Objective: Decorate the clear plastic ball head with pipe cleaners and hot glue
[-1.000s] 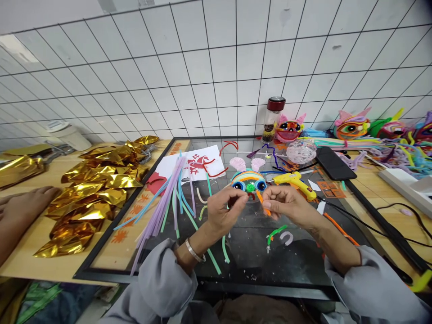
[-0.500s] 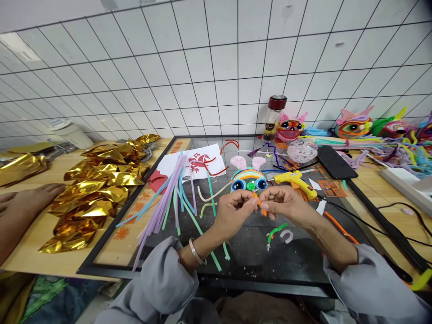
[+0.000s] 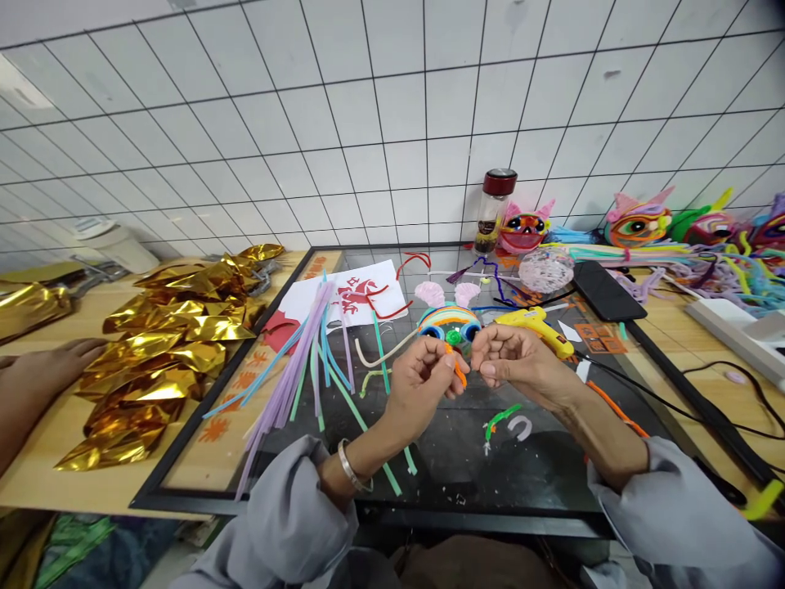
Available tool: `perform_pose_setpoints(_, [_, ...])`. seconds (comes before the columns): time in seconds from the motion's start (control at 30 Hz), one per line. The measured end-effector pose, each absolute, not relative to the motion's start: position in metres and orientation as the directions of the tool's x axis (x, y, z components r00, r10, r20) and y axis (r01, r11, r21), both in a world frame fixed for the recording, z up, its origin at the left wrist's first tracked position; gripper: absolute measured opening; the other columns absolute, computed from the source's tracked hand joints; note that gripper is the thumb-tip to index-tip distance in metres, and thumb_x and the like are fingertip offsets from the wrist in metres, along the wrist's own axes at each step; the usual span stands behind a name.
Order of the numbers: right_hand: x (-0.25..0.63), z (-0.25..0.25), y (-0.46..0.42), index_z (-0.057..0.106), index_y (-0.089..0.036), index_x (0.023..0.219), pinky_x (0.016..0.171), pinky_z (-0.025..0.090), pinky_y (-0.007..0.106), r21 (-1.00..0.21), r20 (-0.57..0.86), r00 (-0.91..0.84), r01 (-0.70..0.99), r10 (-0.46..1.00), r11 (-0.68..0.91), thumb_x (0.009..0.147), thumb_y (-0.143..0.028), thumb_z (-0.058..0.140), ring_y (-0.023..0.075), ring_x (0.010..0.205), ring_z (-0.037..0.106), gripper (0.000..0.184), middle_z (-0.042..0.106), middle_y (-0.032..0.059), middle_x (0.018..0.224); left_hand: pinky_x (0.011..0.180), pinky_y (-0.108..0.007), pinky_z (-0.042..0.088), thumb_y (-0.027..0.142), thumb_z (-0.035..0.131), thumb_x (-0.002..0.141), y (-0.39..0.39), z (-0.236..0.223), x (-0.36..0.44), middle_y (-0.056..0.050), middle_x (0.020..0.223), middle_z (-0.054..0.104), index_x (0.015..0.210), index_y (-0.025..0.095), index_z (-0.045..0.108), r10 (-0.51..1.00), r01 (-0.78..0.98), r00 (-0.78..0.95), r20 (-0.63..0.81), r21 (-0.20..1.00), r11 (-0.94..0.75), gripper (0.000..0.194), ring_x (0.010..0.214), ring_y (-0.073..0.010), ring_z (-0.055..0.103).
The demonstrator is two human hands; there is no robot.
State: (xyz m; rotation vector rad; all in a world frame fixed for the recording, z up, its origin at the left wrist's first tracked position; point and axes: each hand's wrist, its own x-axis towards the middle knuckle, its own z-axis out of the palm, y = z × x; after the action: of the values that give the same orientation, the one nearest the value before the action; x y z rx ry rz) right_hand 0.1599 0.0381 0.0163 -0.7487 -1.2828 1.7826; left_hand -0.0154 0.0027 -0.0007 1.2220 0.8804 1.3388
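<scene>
In my left hand a short twisted piece of orange pipe cleaner is pinched between thumb and fingers. My right hand is beside it, apart from the orange piece, its thumb and fingertips pressed together; whatever it may hold is too small to make out. Just behind both hands sits a striped pipe-cleaner animal head with pink ears, blue-ringed eyes and a green nose, its lower part hidden by my hands. Nearer me on the dark glass lie a green pipe-cleaner piece and a pale curved piece.
A yellow glue gun and a phone lie to the right. Loose pipe cleaners and gold foil are left, beside another person's hand. A bottle and finished heads stand by the wall.
My hands have come apart slightly. The orange pipe cleaner has stayed with my left hand, and my right hand has let go of it.
</scene>
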Motion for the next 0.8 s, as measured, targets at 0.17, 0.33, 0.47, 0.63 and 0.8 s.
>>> perform_pose_setpoints(0.17, [0.157, 0.016, 0.037, 0.065, -0.017, 0.081, 0.05, 0.046, 0.018, -0.944, 0.013, -0.45, -0.299, 0.893, -0.137, 0.06, -0.023, 0.086, 0.0064, 0.052, 0.056, 0.03, 0.069, -0.0006, 0.068, 0.053, -0.021, 0.053, 0.04, 0.074, 0.074, 0.001, 0.004, -0.012, 0.001, 0.066, 0.065, 0.082, 0.016, 0.056, 0.987, -0.224, 0.108, 0.118, 0.97, -0.091, 0.031, 0.055, -0.0093, 0.062])
perform_pose_setpoints(0.33, [0.154, 0.014, 0.036, 0.064, -0.018, 0.077, 0.052, 0.048, 0.02, -0.958, 0.082, -0.343, -0.284, 0.936, -0.021, 0.059, -0.025, 0.087, 0.0088, 0.055, 0.06, 0.03, 0.071, 0.0005, 0.067, 0.053, -0.022, 0.053, 0.039, 0.074, 0.074, 0.0, 0.0, -0.011, 0.001, 0.059, 0.064, 0.084, 0.014, 0.063, 0.988, -0.182, 0.113, 0.108, 0.979, -0.087, 0.029, 0.051, -0.0094, 0.059])
perform_pose_setpoints(0.47, [0.151, 0.011, 0.033, 0.064, -0.018, 0.073, 0.057, 0.052, 0.025, -0.977, 0.177, -0.265, -0.163, 0.948, 0.137, 0.061, -0.033, 0.086, 0.0126, 0.059, 0.064, 0.029, 0.071, 0.0022, 0.067, 0.052, -0.022, 0.052, 0.035, 0.068, 0.08, -0.001, -0.007, -0.012, -0.001, 0.059, 0.065, 0.082, 0.014, 0.067, 0.98, -0.067, 0.075, 0.185, 0.981, -0.181, 0.021, 0.05, -0.0098, 0.06])
perform_pose_setpoints(0.63, [0.145, 0.011, 0.025, 0.068, -0.02, 0.069, 0.057, 0.051, 0.027, -0.9, 0.404, -0.167, 0.104, 0.899, 0.424, 0.07, -0.032, 0.079, 0.0145, 0.059, 0.063, 0.017, 0.07, 0.0026, 0.064, 0.05, -0.021, 0.049, 0.03, 0.061, 0.084, 0.002, -0.013, -0.016, -0.001, 0.056, 0.065, 0.071, 0.016, 0.065, 0.927, 0.191, 0.022, 0.375, 0.908, -0.372, 0.02, 0.05, -0.0098, 0.058])
perform_pose_setpoints(0.8, [0.14, 0.009, 0.02, 0.07, -0.021, 0.071, 0.059, 0.053, 0.03, -0.835, 0.496, -0.117, 0.209, 0.86, 0.509, 0.075, -0.033, 0.074, 0.017, 0.062, 0.065, 0.013, 0.072, 0.0037, 0.067, 0.047, -0.019, 0.045, 0.027, 0.057, 0.084, 0.004, -0.008, -0.019, 0.001, 0.053, 0.061, 0.069, 0.016, 0.062, 0.93, 0.191, 0.063, 0.362, 0.91, -0.367, 0.019, 0.046, -0.0087, 0.054])
